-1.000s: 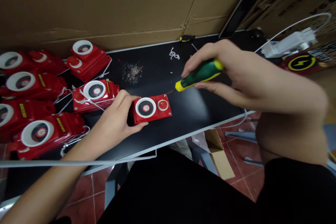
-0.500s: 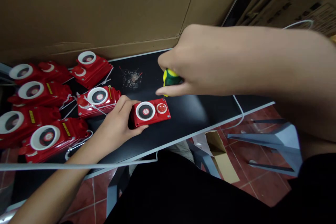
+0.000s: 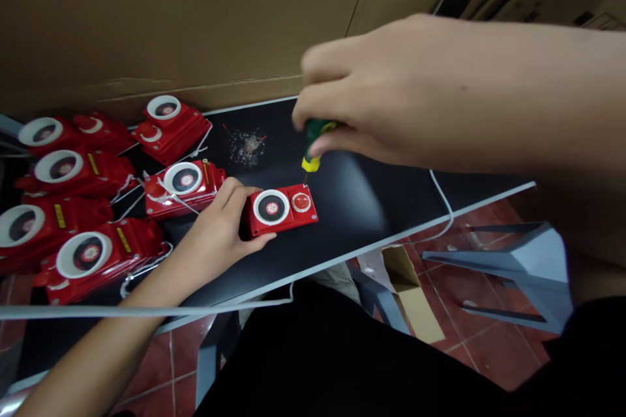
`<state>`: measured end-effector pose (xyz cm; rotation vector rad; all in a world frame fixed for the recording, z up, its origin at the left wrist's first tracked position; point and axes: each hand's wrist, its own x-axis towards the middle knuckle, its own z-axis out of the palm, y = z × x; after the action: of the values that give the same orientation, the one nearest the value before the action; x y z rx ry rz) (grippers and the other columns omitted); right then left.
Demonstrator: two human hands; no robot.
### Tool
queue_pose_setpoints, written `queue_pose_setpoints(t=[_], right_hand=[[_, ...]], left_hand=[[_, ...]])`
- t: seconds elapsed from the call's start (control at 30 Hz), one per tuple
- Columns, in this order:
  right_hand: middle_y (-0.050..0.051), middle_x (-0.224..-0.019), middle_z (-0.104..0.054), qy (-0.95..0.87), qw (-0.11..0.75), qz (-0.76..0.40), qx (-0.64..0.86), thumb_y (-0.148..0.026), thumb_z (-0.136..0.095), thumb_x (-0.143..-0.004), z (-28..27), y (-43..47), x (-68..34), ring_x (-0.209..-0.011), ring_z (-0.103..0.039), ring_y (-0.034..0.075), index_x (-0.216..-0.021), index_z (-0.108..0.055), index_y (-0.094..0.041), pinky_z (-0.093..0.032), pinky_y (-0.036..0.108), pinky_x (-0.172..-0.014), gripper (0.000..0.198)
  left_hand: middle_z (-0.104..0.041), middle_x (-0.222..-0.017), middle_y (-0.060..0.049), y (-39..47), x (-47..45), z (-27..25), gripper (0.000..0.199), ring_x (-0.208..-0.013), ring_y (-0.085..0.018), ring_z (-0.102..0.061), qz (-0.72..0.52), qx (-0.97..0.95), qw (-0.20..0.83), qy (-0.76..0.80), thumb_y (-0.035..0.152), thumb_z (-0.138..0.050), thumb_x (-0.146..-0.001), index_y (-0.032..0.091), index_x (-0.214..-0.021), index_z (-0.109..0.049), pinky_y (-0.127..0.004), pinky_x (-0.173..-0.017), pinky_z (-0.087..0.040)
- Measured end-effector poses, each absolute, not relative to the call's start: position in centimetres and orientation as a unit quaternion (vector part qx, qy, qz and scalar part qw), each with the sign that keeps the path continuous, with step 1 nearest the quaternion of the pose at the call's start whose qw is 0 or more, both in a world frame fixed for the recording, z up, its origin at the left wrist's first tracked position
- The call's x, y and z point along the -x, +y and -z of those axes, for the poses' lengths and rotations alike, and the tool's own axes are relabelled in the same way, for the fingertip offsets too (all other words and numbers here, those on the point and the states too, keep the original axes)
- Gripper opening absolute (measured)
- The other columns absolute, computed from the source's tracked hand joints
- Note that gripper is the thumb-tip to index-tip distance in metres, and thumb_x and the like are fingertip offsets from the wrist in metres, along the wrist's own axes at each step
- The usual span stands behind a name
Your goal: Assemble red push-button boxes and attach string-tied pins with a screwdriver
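A red alarm sounder (image 3: 289,224), with a white-rimmed round horn and a small red lamp, lies face up on the black tabletop. My left hand (image 3: 221,225) is closed around its left end, the thumb along the near side. My right hand (image 3: 352,101) grips a green and yellow screwdriver (image 3: 311,163) from above. The tool points down, its tip at the screw in the sounder's far right corner. Just left of my left hand sits another sounder (image 3: 161,205) with a white cord across it.
Several more red sounders (image 3: 105,254) crowd the left end of the black table (image 3: 342,221). Pale debris (image 3: 248,146) is scattered beyond my left hand. Cardboard (image 3: 195,19) stands along the back edge. A grey stool (image 3: 533,273) and an open carton (image 3: 413,296) are on the tiled floor.
My right hand has shifted and turned on the screwdriver, showing more of its handle and the shaft. My left hand and the sounder stay in place.
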<state>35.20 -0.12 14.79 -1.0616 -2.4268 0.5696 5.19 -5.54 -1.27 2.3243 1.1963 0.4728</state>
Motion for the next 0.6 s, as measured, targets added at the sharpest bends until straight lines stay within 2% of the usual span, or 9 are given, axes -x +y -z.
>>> queue_pose_setpoints(t=[0.07, 0.13, 0.2, 0.27, 0.33, 0.4, 0.47, 0.53, 0.6], right_hand=[[0.007, -0.086, -0.074, -0.898, 0.155, -0.156, 0.381, -0.053, -0.086, -0.099, -14.6, -0.4, -35.0, -0.108, -0.077, 0.029, -0.073, -0.064, -0.025, -0.069, 0.038, -0.088, 0.044], [0.006, -0.088, -0.074, -0.895, 0.155, -0.156, 0.387, -0.051, -0.087, -0.099, -14.4, -0.6, -35.0, -0.116, -0.077, 0.031, -0.077, -0.063, -0.025, -0.069, 0.036, -0.089, 0.042], [0.002, -0.105, -0.078, -0.904, 0.142, -0.157, 0.37, -0.044, -0.091, -0.096, -14.4, -0.5, -35.2, -0.111, -0.078, 0.025, -0.092, -0.071, -0.026, -0.068, 0.031, -0.09, 0.028], [-0.002, -0.127, -0.074, -0.935, 0.097, -0.106, 0.325, -0.035, -0.082, -0.102, -14.7, -0.3, -35.5, -0.096, -0.074, 0.015, -0.112, -0.075, -0.029, -0.066, 0.027, -0.088, 0.014], [-0.003, -0.132, -0.069, -0.964, 0.035, -0.021, 0.262, -0.028, -0.063, -0.109, -15.2, -0.1, -35.5, -0.076, -0.062, 0.008, -0.121, -0.073, -0.032, -0.063, 0.027, -0.076, 0.017], [-0.001, -0.122, -0.068, -0.971, -0.014, 0.053, 0.233, -0.026, -0.055, -0.109, -15.5, 0.3, -35.5, -0.064, -0.052, 0.008, -0.117, -0.07, -0.03, -0.059, 0.031, -0.066, 0.017], [0.002, -0.097, -0.069, -0.963, -0.029, 0.08, 0.255, -0.044, -0.06, -0.112, -15.2, 0.5, -35.5, -0.064, -0.057, 0.012, -0.099, -0.068, -0.027, -0.062, 0.035, -0.067, 0.023], [0.002, -0.075, -0.065, -0.953, 0.036, 0.03, 0.299, -0.067, -0.071, -0.106, -14.0, 0.6, -36.0, -0.075, -0.07, 0.019, -0.082, -0.063, -0.027, -0.068, 0.037, -0.08, 0.048], [0.0, -0.071, -0.069, -0.91, 0.213, -0.104, 0.339, -0.074, -0.092, -0.088, -12.2, 0.2, -36.7, -0.089, -0.077, 0.02, -0.076, -0.064, -0.028, -0.069, 0.032, -0.091, 0.054]], left_hand=[[-0.06, -0.123, -0.007, -5.6, -5.2, 1.3, 0.05, -0.111, -0.029, -0.07, -0.173, -0.849, 0.24, 0.438, 0.039, -0.085, -0.095, 0.02, -0.135, -0.063, -0.044, -0.104, -0.066], [-0.061, -0.124, -0.007, -5.6, -5.2, 1.3, 0.051, -0.111, -0.03, -0.07, -0.17, -0.849, 0.241, 0.438, 0.04, -0.086, -0.095, 0.02, -0.135, -0.063, -0.045, -0.104, -0.065], [-0.061, -0.124, -0.007, -5.6, -5.2, 1.2, 0.052, -0.112, -0.03, -0.07, -0.169, -0.85, 0.241, 0.437, 0.04, -0.086, -0.094, 0.02, -0.136, -0.063, -0.046, -0.105, -0.065], [-0.06, -0.124, -0.007, -5.6, -5.2, 1.2, 0.052, -0.112, -0.029, -0.07, -0.173, -0.851, 0.239, 0.434, 0.039, -0.087, -0.094, 0.02, -0.136, -0.063, -0.045, -0.106, -0.065], [-0.06, -0.124, -0.007, -5.5, -5.2, 1.1, 0.053, -0.112, -0.029, -0.07, -0.177, -0.852, 0.238, 0.432, 0.038, -0.087, -0.093, 0.02, -0.136, -0.063, -0.044, -0.105, -0.065], [-0.06, -0.123, -0.007, -5.5, -5.2, 1.1, 0.052, -0.111, -0.029, -0.07, -0.175, -0.851, 0.238, 0.435, 0.038, -0.088, -0.093, 0.02, -0.136, -0.063, -0.044, -0.104, -0.065], [-0.06, -0.123, -0.007, -5.5, -5.2, 1.1, 0.052, -0.111, -0.029, -0.07, -0.169, -0.85, 0.239, 0.438, 0.039, -0.088, -0.093, 0.021, -0.136, -0.063, -0.044, -0.104, -0.065], [-0.06, -0.124, -0.007, -5.5, -5.2, 1.1, 0.053, -0.112, -0.029, -0.07, -0.168, -0.85, 0.24, 0.438, 0.04, -0.087, -0.094, 0.021, -0.137, -0.063, -0.045, -0.104, -0.066], [-0.06, -0.125, -0.008, -5.5, -5.2, 1.2, 0.054, -0.113, -0.03, -0.07, -0.17, -0.85, 0.24, 0.438, 0.04, -0.087, -0.094, 0.02, -0.138, -0.063, -0.045, -0.105, -0.066]])
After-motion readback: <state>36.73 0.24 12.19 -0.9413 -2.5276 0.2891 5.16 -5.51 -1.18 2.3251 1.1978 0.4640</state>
